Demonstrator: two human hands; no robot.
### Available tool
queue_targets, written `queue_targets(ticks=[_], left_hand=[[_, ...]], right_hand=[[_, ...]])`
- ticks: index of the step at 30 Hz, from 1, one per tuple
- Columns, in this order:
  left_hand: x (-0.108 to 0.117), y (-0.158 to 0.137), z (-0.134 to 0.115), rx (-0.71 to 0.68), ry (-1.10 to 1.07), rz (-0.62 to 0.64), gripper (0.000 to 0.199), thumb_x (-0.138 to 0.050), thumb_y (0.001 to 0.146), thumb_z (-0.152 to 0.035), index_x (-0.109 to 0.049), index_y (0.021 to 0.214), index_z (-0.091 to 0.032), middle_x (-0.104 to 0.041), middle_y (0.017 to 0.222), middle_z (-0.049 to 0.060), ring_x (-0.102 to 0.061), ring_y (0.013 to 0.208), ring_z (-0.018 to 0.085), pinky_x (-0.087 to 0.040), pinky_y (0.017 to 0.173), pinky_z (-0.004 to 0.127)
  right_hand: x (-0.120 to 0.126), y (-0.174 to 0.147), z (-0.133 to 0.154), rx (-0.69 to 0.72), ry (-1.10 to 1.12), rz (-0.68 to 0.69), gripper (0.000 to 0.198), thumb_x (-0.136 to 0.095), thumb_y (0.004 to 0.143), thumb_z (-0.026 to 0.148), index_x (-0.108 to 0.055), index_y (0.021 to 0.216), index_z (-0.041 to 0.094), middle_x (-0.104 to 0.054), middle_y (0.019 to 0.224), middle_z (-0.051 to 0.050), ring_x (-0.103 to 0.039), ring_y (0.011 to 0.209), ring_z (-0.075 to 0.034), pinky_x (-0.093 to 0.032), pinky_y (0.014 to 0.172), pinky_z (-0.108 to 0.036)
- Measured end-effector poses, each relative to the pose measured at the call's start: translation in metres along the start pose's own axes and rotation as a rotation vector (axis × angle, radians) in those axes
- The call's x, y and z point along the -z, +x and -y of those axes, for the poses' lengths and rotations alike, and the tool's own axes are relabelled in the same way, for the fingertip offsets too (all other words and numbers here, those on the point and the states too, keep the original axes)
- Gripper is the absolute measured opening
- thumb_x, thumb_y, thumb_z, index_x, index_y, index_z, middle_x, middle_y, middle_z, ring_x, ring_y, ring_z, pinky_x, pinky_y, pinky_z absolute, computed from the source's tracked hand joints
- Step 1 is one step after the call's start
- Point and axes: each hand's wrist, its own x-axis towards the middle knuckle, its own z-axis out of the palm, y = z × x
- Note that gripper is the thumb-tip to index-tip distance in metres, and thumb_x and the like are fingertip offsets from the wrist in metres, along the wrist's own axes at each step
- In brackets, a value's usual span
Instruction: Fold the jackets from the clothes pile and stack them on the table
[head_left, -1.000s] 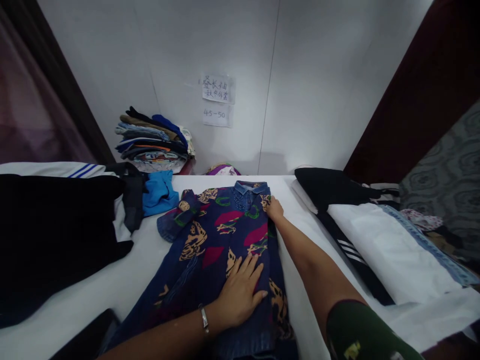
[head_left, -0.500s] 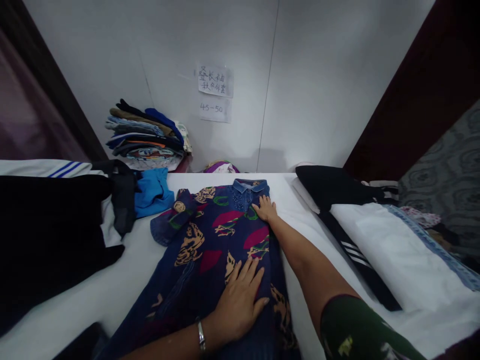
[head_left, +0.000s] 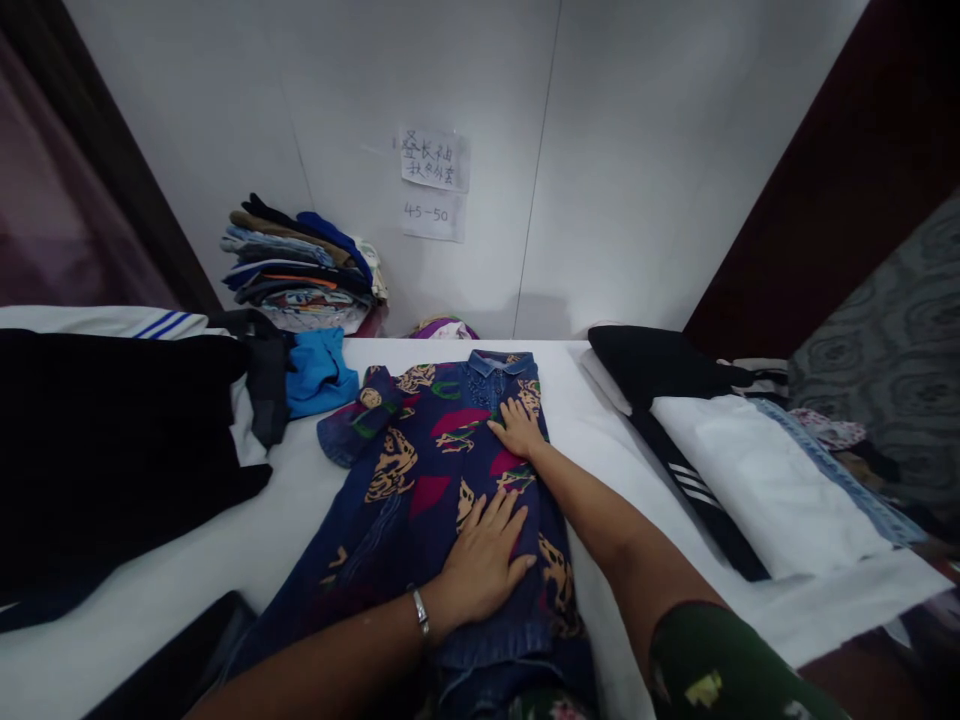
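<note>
A dark blue denim shirt (head_left: 427,455) with tan, magenta and green patterns lies on the white table, collar at the far end. Its left-hand sleeve is bunched up beside the shoulder, while the right side is turned in over the body. My left hand (head_left: 487,555), with a silver bracelet at the wrist, rests flat on the lower front, fingers spread. Higher up, just below the collar, my right hand (head_left: 517,428) lies flat on the chest, fingers apart. Neither hand grips the fabric.
Black garments (head_left: 112,450) and a blue cloth (head_left: 321,370) lie on the left. A stack of folded clothes (head_left: 300,265) stands behind. Folded white cloth (head_left: 765,480) and black clothing (head_left: 660,365) are on the right. Handwritten papers (head_left: 435,185) hang on the wall.
My right hand has slid down from beside the collar to the chest, staying flat. My left hand remains on the lower front. The view has shifted slightly.
</note>
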Motion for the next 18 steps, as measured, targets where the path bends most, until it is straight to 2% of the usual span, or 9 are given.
queue_targets(ticks=[3,8,11,13,15,18], left_hand=[[0.001,0.0,-0.001,0.007,0.001,0.009,0.064,-0.046,0.089,-0.05,-0.037,0.144,-0.019,-0.027,0.155,0.012,-0.019,0.144,0.029,-0.019,0.116,0.054],[0.004,0.0,-0.005,0.01,-0.005,0.021,0.062,-0.047,0.089,-0.047,-0.039,0.143,-0.018,-0.032,0.153,0.013,-0.02,0.144,0.029,-0.017,0.116,0.055],[0.009,0.003,-0.007,0.011,-0.02,0.032,0.061,-0.048,0.089,-0.045,-0.04,0.142,-0.017,-0.032,0.153,0.014,-0.02,0.144,0.029,-0.016,0.116,0.055],[0.015,0.002,-0.007,0.014,-0.048,0.055,0.062,-0.049,0.088,-0.044,-0.039,0.143,-0.017,-0.03,0.154,0.014,-0.019,0.144,0.029,-0.016,0.116,0.054],[0.02,-0.002,-0.008,-0.005,-0.084,0.078,0.063,-0.051,0.087,-0.042,-0.037,0.144,-0.02,-0.028,0.155,0.012,-0.017,0.145,0.029,-0.016,0.117,0.055],[0.023,-0.021,-0.011,-0.067,-0.118,0.132,0.062,-0.052,0.086,-0.044,-0.038,0.143,-0.023,-0.028,0.155,0.011,-0.016,0.145,0.029,-0.014,0.116,0.056]], right_hand=[[0.004,-0.018,0.007,-0.012,0.051,0.01,0.077,-0.031,0.092,0.062,-0.026,0.149,0.011,-0.015,0.157,-0.015,-0.008,0.146,-0.028,-0.003,0.116,-0.048],[-0.008,-0.068,0.012,0.079,0.08,0.006,0.076,-0.039,0.09,0.06,-0.027,0.149,0.012,-0.018,0.156,-0.015,-0.01,0.146,-0.027,-0.003,0.116,-0.044],[-0.006,-0.086,0.013,0.05,0.127,0.031,0.071,-0.038,0.092,0.055,-0.029,0.148,0.012,-0.021,0.155,-0.015,-0.013,0.145,-0.026,-0.005,0.116,-0.043],[-0.002,-0.096,0.014,0.038,0.152,-0.007,0.07,-0.038,0.092,0.056,-0.031,0.148,0.013,-0.021,0.156,-0.013,-0.013,0.145,-0.026,-0.006,0.116,-0.044],[-0.002,-0.108,0.013,0.053,0.148,-0.049,0.071,-0.038,0.092,0.057,-0.032,0.148,0.014,-0.021,0.156,-0.013,-0.012,0.146,-0.026,-0.007,0.116,-0.044],[-0.007,-0.125,0.009,0.106,0.101,-0.015,0.07,-0.04,0.092,0.055,-0.034,0.147,0.013,-0.023,0.155,-0.013,-0.014,0.145,-0.025,-0.009,0.117,-0.044]])
